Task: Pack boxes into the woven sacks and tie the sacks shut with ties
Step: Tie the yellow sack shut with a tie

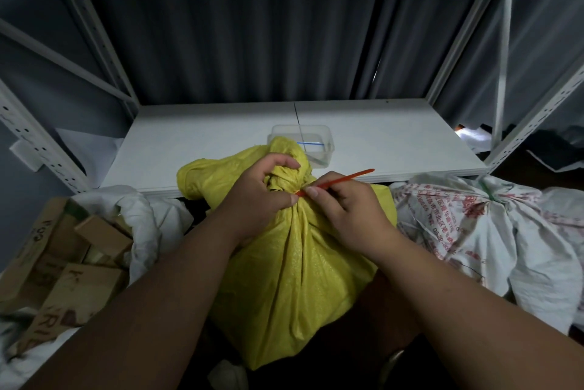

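I watch the left hand (257,196) clench the yellow sack's (294,266) gathered neck so it cannot spring open, while the right hand (343,209) pinches the orange tie (339,181) beside it (spare ties wait in the tub (322,136) beyond the knuckles).

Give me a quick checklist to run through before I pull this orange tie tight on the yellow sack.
1. Neck of the yellow sack gathered: ok, the left hand grips the bunched neck.
2. Orange tie around the neck: cannot tell, the fingers hide the loop.
3. Tie's free end in hand: ok, the right hand pinches it.
4. Tail free to pull: ok, it points out over the shelf.
5. Spare ties: ok, the clear tub holds a blue one.
6. Boxes fully inside: cannot tell.
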